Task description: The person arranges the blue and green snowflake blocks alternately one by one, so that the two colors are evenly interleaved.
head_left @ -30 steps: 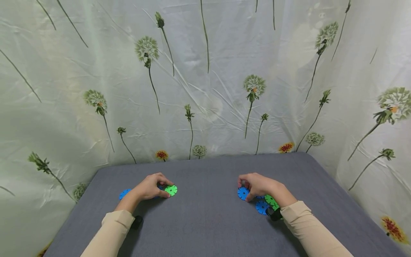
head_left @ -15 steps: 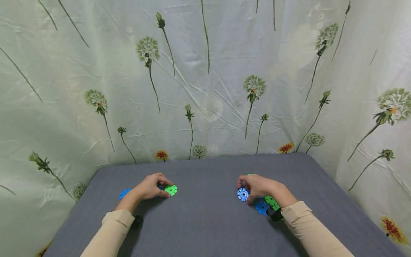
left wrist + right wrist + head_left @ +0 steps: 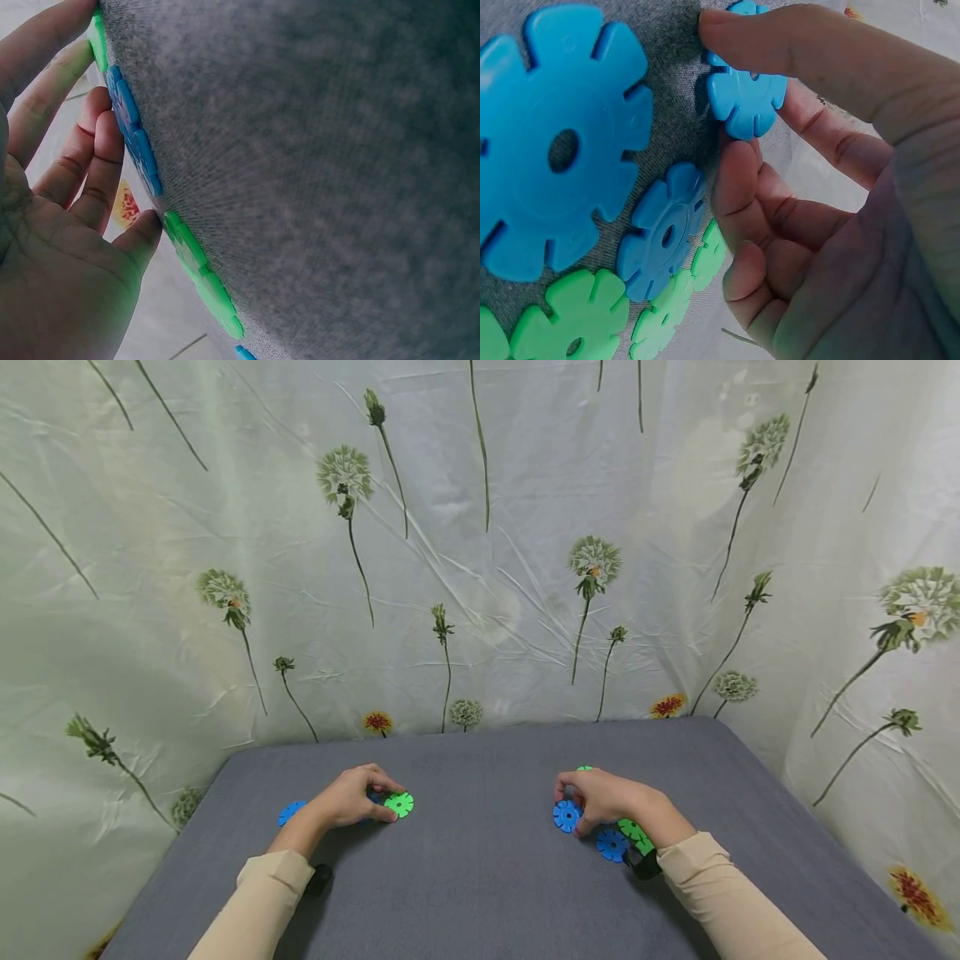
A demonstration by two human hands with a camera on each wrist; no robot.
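Note:
My left hand (image 3: 351, 797) is on the left of the table, its thumb and index finger pinching opposite edges of a green notched plastic disc (image 3: 399, 804). In the left wrist view its other fingers come down beside a blue notched disc (image 3: 133, 131) and another green disc (image 3: 199, 274). On the right side, my right hand (image 3: 607, 795) pinches a blue notched disc (image 3: 567, 816) at its edge. The right wrist view shows the thumb (image 3: 780, 37) lying across that disc and the index finger behind it, with the remaining fingers curled below.
Under and beside the right wrist lie a blue disc (image 3: 612, 845) and green discs (image 3: 635, 833); a green edge (image 3: 584, 768) shows beyond the right hand. Another blue disc (image 3: 291, 812) lies left of the left wrist. A flowered curtain (image 3: 480, 568) hangs behind the grey table (image 3: 480, 860).
The blue disc in my right hand has tilted, flashed with glare, and shifted slightly nearer. A green edge has appeared beyond that hand. My left hand has stayed still.

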